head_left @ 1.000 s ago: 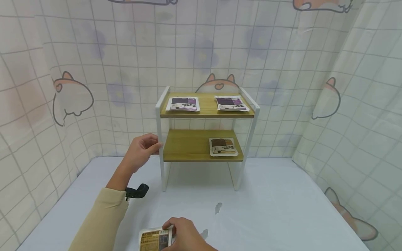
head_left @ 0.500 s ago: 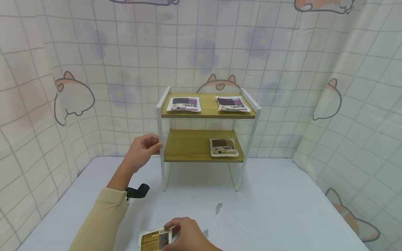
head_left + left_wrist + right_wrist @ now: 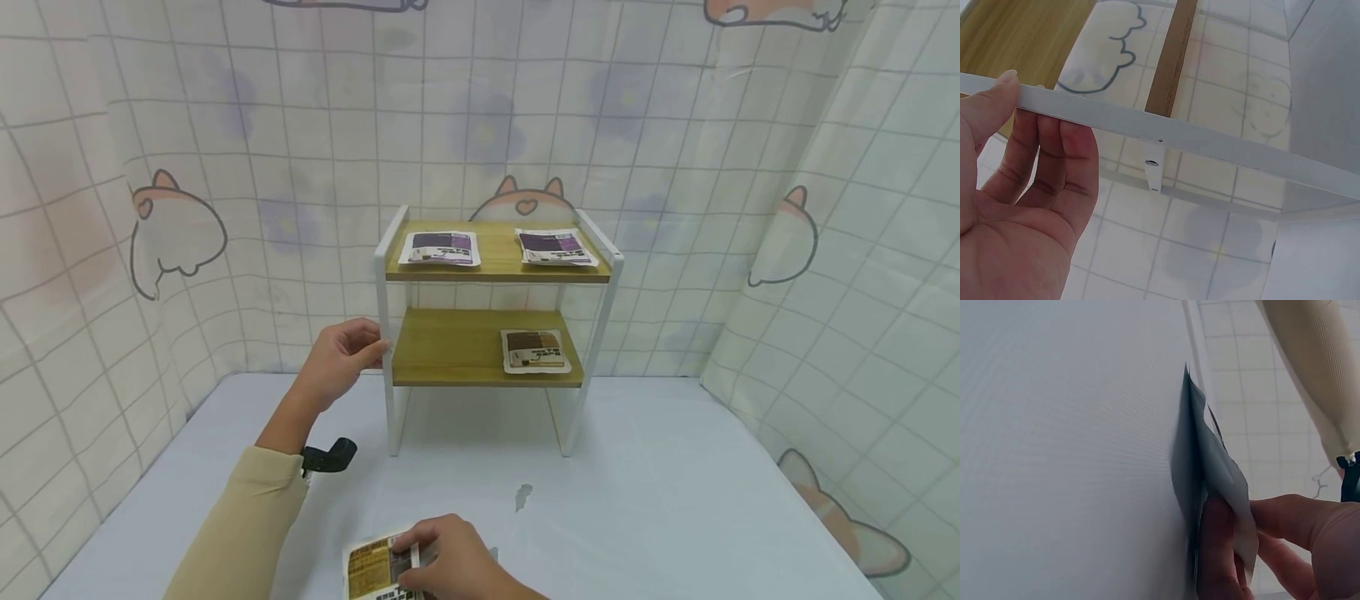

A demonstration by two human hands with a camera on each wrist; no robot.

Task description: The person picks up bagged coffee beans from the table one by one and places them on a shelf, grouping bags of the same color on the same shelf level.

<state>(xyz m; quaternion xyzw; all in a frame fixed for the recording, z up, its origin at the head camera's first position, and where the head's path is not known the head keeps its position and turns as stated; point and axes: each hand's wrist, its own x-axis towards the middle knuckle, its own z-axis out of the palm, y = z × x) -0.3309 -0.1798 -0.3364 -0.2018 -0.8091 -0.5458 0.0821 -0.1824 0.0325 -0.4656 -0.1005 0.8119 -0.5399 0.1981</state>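
Observation:
My left hand (image 3: 337, 367) holds the white side post (image 3: 1116, 122) of a small two-tier rack, thumb on one side and fingers on the other. Near the front of the table, my right hand (image 3: 453, 558) pinches a flat food packet (image 3: 367, 571) with a gold and dark label. The right wrist view catches this packet (image 3: 1222, 469) nearly edge-on, with the thumb on one face, a finger under the other and a darker layer beneath. The packet's near edge falls outside the head view.
Two purple-labelled packets lie on the upper wooden board (image 3: 495, 242), left packet (image 3: 441, 248) and right packet (image 3: 555, 247). On the right of the lower board (image 3: 442, 346) rests a brown-labelled packet (image 3: 534, 351). Behind hangs a checked curtain (image 3: 480, 108).
My right hand and its packet have shifted slightly to the right and forward, and the packet has turned a little. The left hand keeps its place on the post.

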